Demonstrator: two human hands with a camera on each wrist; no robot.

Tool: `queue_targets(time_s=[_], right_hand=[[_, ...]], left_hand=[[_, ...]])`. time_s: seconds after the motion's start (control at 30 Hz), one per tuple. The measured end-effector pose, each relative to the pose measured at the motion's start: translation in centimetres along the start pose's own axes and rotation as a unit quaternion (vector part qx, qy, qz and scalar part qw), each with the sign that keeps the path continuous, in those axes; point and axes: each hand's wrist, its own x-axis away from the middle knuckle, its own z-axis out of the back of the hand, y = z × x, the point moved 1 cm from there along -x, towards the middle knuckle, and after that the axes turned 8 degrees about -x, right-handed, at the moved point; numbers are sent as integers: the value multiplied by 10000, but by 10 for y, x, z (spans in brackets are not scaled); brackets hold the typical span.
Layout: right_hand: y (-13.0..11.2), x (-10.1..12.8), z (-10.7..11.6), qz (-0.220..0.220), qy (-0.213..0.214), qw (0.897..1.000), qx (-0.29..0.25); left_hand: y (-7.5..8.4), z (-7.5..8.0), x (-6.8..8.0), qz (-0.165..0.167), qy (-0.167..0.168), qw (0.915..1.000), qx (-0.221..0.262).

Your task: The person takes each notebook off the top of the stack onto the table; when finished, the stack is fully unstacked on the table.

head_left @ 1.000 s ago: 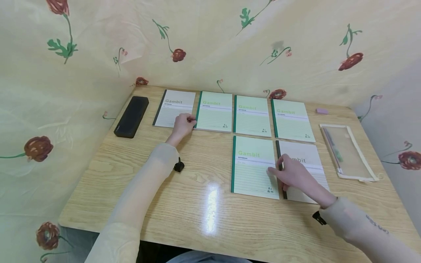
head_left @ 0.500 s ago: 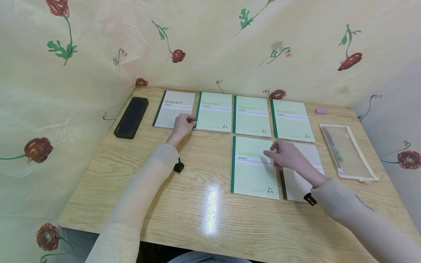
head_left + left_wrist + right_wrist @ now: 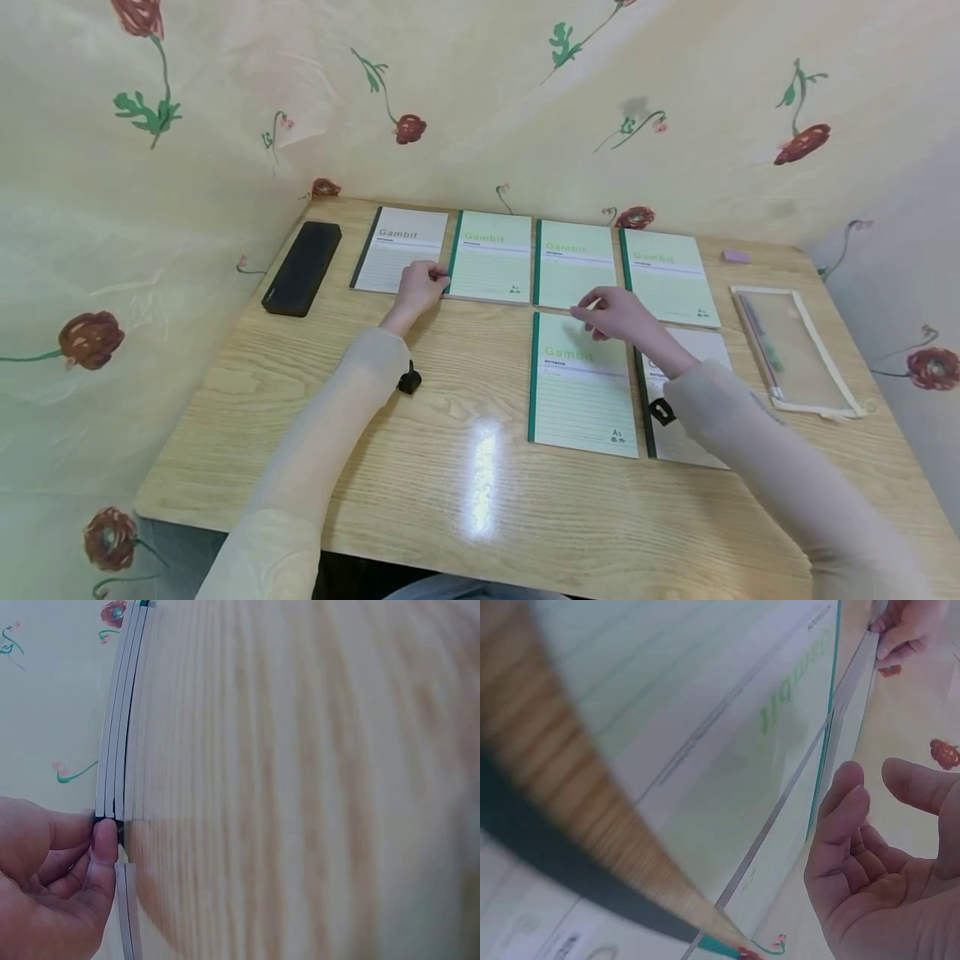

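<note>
Displaced since one second earlier: the right hand [image 3: 617,317], from between the near-row notebooks to above the far end of the green-spined near notebook [image 3: 585,396]. Wooden table [image 3: 285,433], its near side partly covered by sleeves that the frame cuts off: six notebooks lie flat in two rows, four far and two near. Their long axes run from the person's side toward the floral wall covering [image 3: 480,108]; spines face left, titles lie at the far end. A forearm hides much of the black-spined near notebook [image 3: 693,440]. Mesh pouch [image 3: 813,350], to the right: contents indistinct. Black case [image 3: 302,268], at far left: long axis slanting away and rightward. Left hand [image 3: 418,287]: pinches the near left corner of the far row's second notebook [image 3: 491,260], covering a corner of the grey notebook [image 3: 401,250] alongside. Right hand: holds nothing, fingers loosely bent, thumb apart. Purple block [image 3: 736,257]: beyond the pouch.
</note>
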Motion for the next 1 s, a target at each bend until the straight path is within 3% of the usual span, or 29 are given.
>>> queue_targets(time_s=[0.27,0.63,1.0], right_hand=[[-21,-39,-12,-79,198,9996,-193],[-30,-85,-32,-296,692,9915,-1062],[-33,-110,-51,-70,1413,9894,-335]], left_hand=[[1,0,0,-13,-2,10000,-20],[1,-1,0,-20,-13,9998,-179],[2,0,0,-93,61,9997,-199]])
